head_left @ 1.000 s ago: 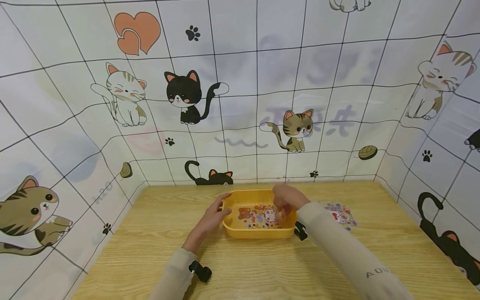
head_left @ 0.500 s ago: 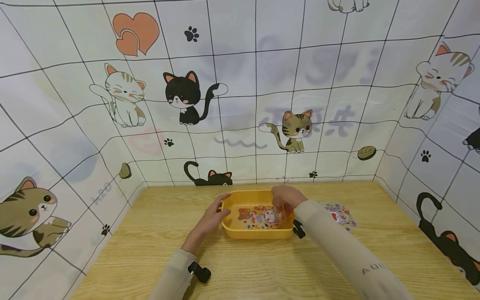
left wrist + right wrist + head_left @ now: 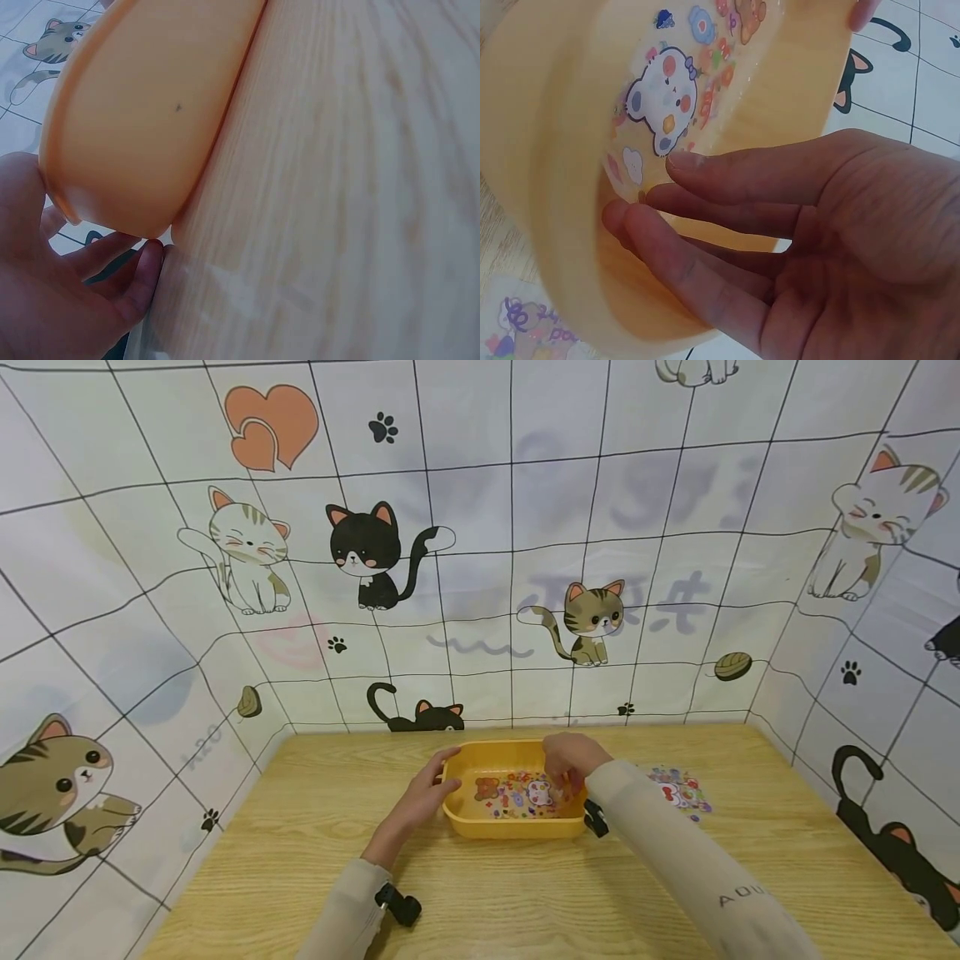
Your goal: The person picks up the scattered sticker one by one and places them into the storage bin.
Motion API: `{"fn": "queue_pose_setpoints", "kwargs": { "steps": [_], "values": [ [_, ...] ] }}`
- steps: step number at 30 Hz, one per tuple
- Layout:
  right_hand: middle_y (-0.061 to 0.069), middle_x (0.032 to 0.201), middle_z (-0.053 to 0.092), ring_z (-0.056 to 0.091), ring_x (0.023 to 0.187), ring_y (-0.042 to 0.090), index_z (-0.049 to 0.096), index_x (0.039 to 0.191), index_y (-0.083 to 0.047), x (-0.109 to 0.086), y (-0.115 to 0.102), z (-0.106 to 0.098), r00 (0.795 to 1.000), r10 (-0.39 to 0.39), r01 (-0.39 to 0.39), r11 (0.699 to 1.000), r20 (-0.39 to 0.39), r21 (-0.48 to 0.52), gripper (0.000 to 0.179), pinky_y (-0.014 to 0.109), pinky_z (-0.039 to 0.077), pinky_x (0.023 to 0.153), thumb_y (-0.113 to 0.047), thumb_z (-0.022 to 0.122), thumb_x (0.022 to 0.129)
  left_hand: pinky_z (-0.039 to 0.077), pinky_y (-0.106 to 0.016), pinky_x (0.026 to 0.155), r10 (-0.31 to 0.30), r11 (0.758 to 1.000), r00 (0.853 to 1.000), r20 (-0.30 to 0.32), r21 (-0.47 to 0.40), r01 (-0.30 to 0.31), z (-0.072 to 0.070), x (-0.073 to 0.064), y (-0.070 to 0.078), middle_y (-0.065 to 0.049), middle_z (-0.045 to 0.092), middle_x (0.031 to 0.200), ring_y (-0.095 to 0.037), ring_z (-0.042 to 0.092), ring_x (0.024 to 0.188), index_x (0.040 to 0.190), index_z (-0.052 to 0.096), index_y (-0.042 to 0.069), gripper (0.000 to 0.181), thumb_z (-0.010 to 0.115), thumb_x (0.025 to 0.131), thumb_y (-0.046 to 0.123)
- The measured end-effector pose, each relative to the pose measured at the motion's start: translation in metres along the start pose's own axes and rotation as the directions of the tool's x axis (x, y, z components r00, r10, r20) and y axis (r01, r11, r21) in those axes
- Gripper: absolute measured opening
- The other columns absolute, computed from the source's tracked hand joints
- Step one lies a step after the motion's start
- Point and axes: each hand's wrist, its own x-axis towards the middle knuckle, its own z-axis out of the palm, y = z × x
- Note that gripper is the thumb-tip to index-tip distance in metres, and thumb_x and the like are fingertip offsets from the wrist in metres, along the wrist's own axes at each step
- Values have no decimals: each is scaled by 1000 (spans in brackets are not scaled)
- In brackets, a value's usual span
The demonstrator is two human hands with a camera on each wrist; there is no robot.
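Observation:
In the head view, a yellow plastic basin (image 3: pixel 517 829) sits on the wooden table with a clear sticker sheet (image 3: pixel 517 797) lying in it. The sheet bears a brown bear, a white bear (image 3: pixel 667 94) and small flowers. My left hand (image 3: pixel 422 793) grips the basin's left end. In the left wrist view its thumb lies at the rim and its fingers bend along the outer wall. My right hand (image 3: pixel 572 758) reaches into the right end. In the right wrist view its fingertips touch the sheet's near end, thumb and forefinger slightly apart, without a visible pinch.
A second colourful sticker sheet (image 3: pixel 678 792) lies on the wooden table (image 3: pixel 510 893) just right of the basin, partly behind the right sleeve (image 3: pixel 660 843). White sheeting (image 3: pixel 480 568) printed with cats and grid lines walls the table's back and sides.
Both hands and the basin stay nearly in place; the right hand's fingers remain down at the sheet's right end. The head view has shifted slightly.

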Motion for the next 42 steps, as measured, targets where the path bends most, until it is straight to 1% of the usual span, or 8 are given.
{"fn": "queue_pose_setpoints", "kwargs": {
  "steps": [6, 10, 12, 17, 25, 32, 37, 42],
  "values": [
    [15, 102, 72, 77, 79, 29, 68, 103, -5, 1, -1, 1, 1000, -22, 23, 998, 14, -55, 20, 30, 54, 60, 0, 74, 85, 53, -50, 101, -1, 1000, 1000, -4, 4, 1, -1, 1, -1, -16, 50, 154, -36, 57, 130, 156, 44, 29, 55, 58, 104, 20],
    [15, 91, 75, 76, 74, 27, 69, 94, -5, 0, -2, 2, 999, -37, 37, 996, 7, -85, 10, 27, 46, 53, 0, 72, 86, 53, -50, 102, 3, 1000, 1000, -3, 12, -3, -1, 0, 0, -16, 49, 155, -36, 56, 131, 156, 43, 29, 55, 58, 104, 20],
    [15, 85, 75, 77, 75, 28, 69, 92, -4, 0, -2, 2, 999, -36, 36, 995, 4, -90, 8, 27, 50, 54, 1, 71, 86, 53, -50, 101, 8, 1000, 1000, -1, 13, -8, 0, 0, 0, -16, 49, 155, -36, 57, 131, 156, 43, 27, 55, 58, 104, 19],
    [14, 84, 76, 78, 82, 30, 71, 91, -5, 0, -3, 4, 999, -45, 44, 995, -9, -95, 8, 31, 57, 58, -2, 75, 85, 54, -48, 100, 12, 1000, 1000, 5, 6, -12, -1, -1, 0, -17, 50, 154, -36, 58, 129, 157, 43, 26, 55, 57, 105, 18],
    [13, 84, 75, 78, 79, 29, 74, 92, -5, 1, -5, 5, 1000, -22, 20, 994, -15, -109, 6, 33, 59, 62, -3, 76, 87, 53, -49, 101, 11, 1000, 1000, 10, 3, -11, -1, -1, 0, -17, 49, 155, -37, 56, 130, 158, 41, 25, 55, 57, 105, 20],
    [15, 89, 74, 78, 79, 29, 73, 96, -3, 6, -4, 7, 999, -15, 10, 994, -42, -110, 11, 26, 49, 51, -1, 64, 91, 55, -47, 98, 15, 1000, 1000, 18, 11, -15, -1, 0, 0, -20, 52, 150, -36, 59, 127, 158, 42, 23, 56, 57, 104, 18],
    [15, 78, 70, 71, 62, 24, 73, 96, -2, 6, 0, 4, 998, -25, 22, 998, -63, -57, 10, 25, 47, 47, -5, 65, 91, 54, -48, 99, 16, 1000, 1000, 11, 8, -16, -1, 1, -1, -20, 50, 153, -38, 57, 129, 158, 42, 22, 56, 57, 104, 18],
    [4, 58, 54, 58, 50, 17, 65, 80, -5, -2, 7, -7, 992, -87, 87, 996, -96, -2, 18, 26, 47, 49, -13, 63, 96, 54, -48, 100, 10, 1000, 1000, 9, 9, -10, -1, 0, 1, -20, 52, 151, -36, 58, 127, 157, 42, 23, 56, 57, 104, 18]
  ]
}}
